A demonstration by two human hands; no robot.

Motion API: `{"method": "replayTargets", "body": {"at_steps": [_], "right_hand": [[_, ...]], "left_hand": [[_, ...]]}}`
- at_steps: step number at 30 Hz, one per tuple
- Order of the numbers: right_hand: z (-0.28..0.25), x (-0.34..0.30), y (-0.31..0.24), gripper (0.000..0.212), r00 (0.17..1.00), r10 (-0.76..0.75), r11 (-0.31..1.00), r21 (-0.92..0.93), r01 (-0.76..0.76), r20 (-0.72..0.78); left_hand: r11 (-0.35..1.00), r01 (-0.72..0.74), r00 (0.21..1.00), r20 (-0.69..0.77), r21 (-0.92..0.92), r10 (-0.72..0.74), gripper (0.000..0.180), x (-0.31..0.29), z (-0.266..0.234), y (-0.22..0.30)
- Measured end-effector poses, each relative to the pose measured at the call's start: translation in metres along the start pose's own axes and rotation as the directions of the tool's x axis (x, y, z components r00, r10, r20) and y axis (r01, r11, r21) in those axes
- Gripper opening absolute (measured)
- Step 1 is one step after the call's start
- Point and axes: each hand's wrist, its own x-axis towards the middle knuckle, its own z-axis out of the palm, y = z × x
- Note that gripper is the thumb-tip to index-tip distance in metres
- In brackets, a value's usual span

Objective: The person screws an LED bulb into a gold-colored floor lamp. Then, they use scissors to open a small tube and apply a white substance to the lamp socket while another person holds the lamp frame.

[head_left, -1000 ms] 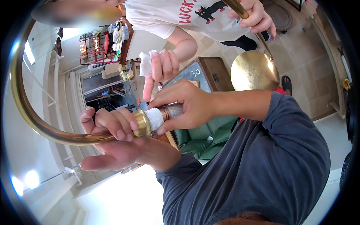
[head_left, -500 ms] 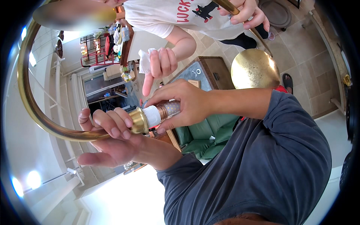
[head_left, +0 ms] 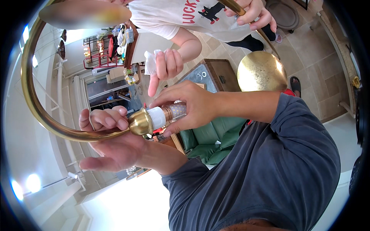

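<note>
A curved brass lamp tube (head_left: 38,111) loops down the left side and ends in a brass cup (head_left: 140,122) with a white threaded socket (head_left: 157,118). My left hand (head_left: 119,144), palm up, has its fingers curled over the tube beside the cup; its thumb sticks out. My right hand (head_left: 192,106) grips a light bulb (head_left: 178,110), a clear cylinder with yellow dots. The bulb's copper-coloured screw base meets the socket's open end; how deep it sits, I cannot tell. My right palm hides the bulb's far end.
Opposite me, a person in a white T-shirt (head_left: 169,19) holds a brass pole (head_left: 266,38) above a round brass plate (head_left: 262,71) and pinches a white tissue (head_left: 151,62). Below my right arm is a green seat (head_left: 210,140). A wooden chest (head_left: 221,73) stands beyond my right hand.
The tube has shifted slightly up and right, and the cup has turned so more of its rounded back shows. My left fingers have slid off the cup. My right hand has hardly moved.
</note>
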Motion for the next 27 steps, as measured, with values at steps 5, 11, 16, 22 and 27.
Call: {"method": "replayTargets", "body": {"at_steps": [5, 11, 16, 22, 27], "right_hand": [[-0.001, -0.004, 0.002, 0.063, 1.000, 0.011, 1.000, 0.002, -0.011, -0.007], [-0.012, -0.017, 0.009, 0.075, 0.998, 0.007, 1.000, -0.011, -0.008, -0.058], [-0.027, -0.042, 0.026, 0.084, 0.987, -0.052, 0.998, -0.054, 0.045, -0.151], [-0.037, -0.076, 0.049, 0.087, 0.975, -0.039, 0.999, 0.022, 0.045, -0.219], [-0.035, -0.083, 0.063, 0.076, 0.956, -0.116, 0.992, 0.022, 0.127, -0.270]], "left_hand": [[0.999, -0.008, 0.995, 0.099, -0.031, 0.011, 0.091, 0.001, -0.008, 0.001], [0.997, -0.073, 0.996, -0.048, 0.029, 0.075, 0.091, -0.007, -0.015, -0.006], [0.950, -0.131, 0.986, -0.059, 0.284, 0.154, 0.098, -0.017, -0.030, -0.006], [0.783, -0.165, 0.957, -0.095, 0.600, 0.275, 0.098, -0.027, -0.022, -0.010], [0.715, -0.181, 0.958, -0.043, 0.675, 0.282, 0.080, -0.024, -0.022, -0.013]]}}
